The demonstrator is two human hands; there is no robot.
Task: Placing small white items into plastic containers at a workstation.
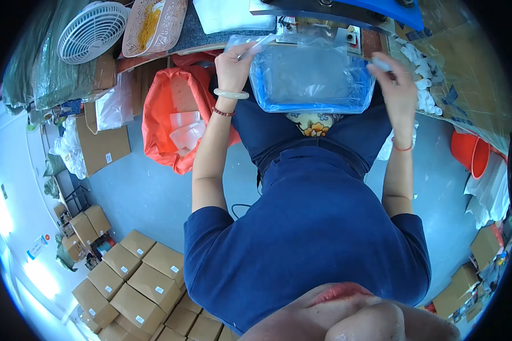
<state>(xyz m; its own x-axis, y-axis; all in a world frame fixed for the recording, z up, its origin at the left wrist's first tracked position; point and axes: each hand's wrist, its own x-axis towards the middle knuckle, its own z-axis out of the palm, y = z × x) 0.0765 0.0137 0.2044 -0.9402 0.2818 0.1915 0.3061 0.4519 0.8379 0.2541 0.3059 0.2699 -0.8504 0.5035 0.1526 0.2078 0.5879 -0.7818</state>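
Observation:
My left hand (232, 71), with a pale bangle at the wrist, is closed on a clear plastic bag (260, 45) above the left rim of a blue basket. This basket (341, 107), lined with clear plastic, sits at my lap against the bench edge. Its contents look like clear, flat plastic, hard to make out. My right hand (395, 82) is raised off the basket's right side, fingers curled round a small white piece (382, 63). That piece resembles the small white rolls (422, 84) heaped on the bench just right of it.
Ahead on the bench stands a machine with a blue top (358, 8). A white fan (93, 32) and a pink basket (176, 25) with yellow bands are at the left. An orange-red sack (153, 128) stands below; cartons (136, 307) are stacked behind. A red bucket (465, 149) is at the right.

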